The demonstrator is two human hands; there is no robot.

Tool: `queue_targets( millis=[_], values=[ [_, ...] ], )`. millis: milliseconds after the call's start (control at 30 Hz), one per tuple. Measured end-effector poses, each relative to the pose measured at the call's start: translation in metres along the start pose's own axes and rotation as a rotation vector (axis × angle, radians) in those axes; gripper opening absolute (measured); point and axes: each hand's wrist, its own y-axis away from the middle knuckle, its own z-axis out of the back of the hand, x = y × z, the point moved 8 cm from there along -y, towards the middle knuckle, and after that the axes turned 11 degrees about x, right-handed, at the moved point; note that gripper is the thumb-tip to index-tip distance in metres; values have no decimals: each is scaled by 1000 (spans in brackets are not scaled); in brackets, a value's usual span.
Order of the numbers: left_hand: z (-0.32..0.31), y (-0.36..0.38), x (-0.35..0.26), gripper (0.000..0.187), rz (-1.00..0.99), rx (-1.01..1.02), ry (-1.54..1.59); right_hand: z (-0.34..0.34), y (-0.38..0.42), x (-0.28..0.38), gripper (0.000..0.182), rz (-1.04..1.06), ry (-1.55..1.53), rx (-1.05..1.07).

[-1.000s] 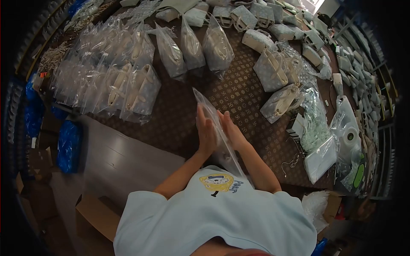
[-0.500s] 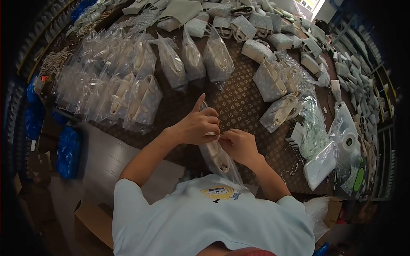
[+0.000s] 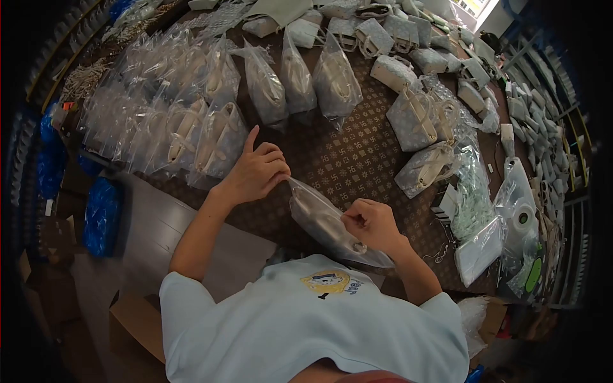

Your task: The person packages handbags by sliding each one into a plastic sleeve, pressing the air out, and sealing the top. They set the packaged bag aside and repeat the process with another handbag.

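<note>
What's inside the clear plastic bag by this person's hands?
The plastic bag holds a greyish thing, apparently a handbag. The right hand covers part of it, and whatever the handbag itself contains is hidden.

"Pear" lettering on shirt

So it's a clear plastic bag with a pale greyish handbag inside, kinda shiny and a bit wrinkled. It sits on a slant: one narrow corner is pinched in the left hand's fingertips, and the rest runs down past the right hand, which is up against its side. Loose plastic flares out just below the right hand. Can't make out the handbag's details through the glare.
</note>
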Motion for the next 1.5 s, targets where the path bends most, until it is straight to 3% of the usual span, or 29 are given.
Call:
queue_targets(
  millis=[67, 133, 167, 233, 267, 300, 333, 367, 400, 467, 533, 600, 667, 833, 933, 1033, 1133, 1200, 1267, 1333, 1400, 1433, 1500],
  values=[
    [1, 13, 12, 5, 34, -37, 13, -1, 0, -5, 11, -54, -10, 34],
    [12, 48, 57, 2, 288, -189, -127, 3, 7, -20, 12, -109, -15, 72],
    [12, 61, 62, 2, 293, -188, -125, 12, 16, -32, 14, -72, -72, 41],
    [10, 91, 79, 4, 434, -275, 247, 19, 20, -31, 31, -100, -248, -31],
    [-13, 91, 73, 6, 421, -188, 402, 6, 24, -28, 31, -113, -254, -29],
    [-40, 84, 68, 7, 395, -108, 545, -21, 22, -35, 38, -243, -56, 190],
    [-60, 80, 61, 7, 380, -77, 488, -41, 23, -46, 44, -372, 144, 400],
    [-83, 80, 54, 8, 364, -42, 435, -44, 21, -54, 34, -449, 212, 466],
    [-108, 84, 56, 13, 392, -23, 365, -37, 17, -70, 34, -454, 218, 450],
    [-155, 94, 56, 19, 403, 15, 293, -3, 29, -121, 23, -589, -82, 122],
    [-198, 99, 73, 34, 644, 48, 288, 39, 28, -140, 27, -628, -321, -166],
    [-229, 96, 69, 38, 610, 113, 170, 87, 13, -161, 32, -630, -233, -344],
    [-233, 90, 58, 42, 579, 172, -12, 133, -26, -175, 39, -526, 72, -376],
    [-231, 88, 59, 40, 576, 152, 8, 181, -150, -204, 39, -652, 517, -440],
    [-229, 91, 56, 39, 581, 159, 17, 185, -216, -250, 32, -718, 313, -358],
    [-230, 89, 57, 37, 585, 163, 9, 164, -250, -283, 40, -693, 125, -277],
    [-230, 88, 60, 36, 600, 171, 18, 157, -243, -265, 47, -538, 117, -425],
    [-230, 91, 59, 36, 609, 178, 16, 180, -200, -230, 62, -543, 234, -586],
    [-231, 90, 59, 37, 606, 180, 11, 212, -153, -218, 65, -595, 759, -829],
    [-232, 90, 61, 37, 606, 184, 2, 234, -106, -257, 66, -830, 808, -945],
    [-234, 90, 60, 37, 597, 178, -4, 230, -74, -293, 48, -1102, 526, -720],
    [-234, 89, 61, 37, 596, 168, -5, 231, -66, -300, 48, -1100, 525, -735],
    [-236, 90, 63, 36, 592, 158, -12, 212, -73, -317, 27, -862, 282, -609]
  ],
)
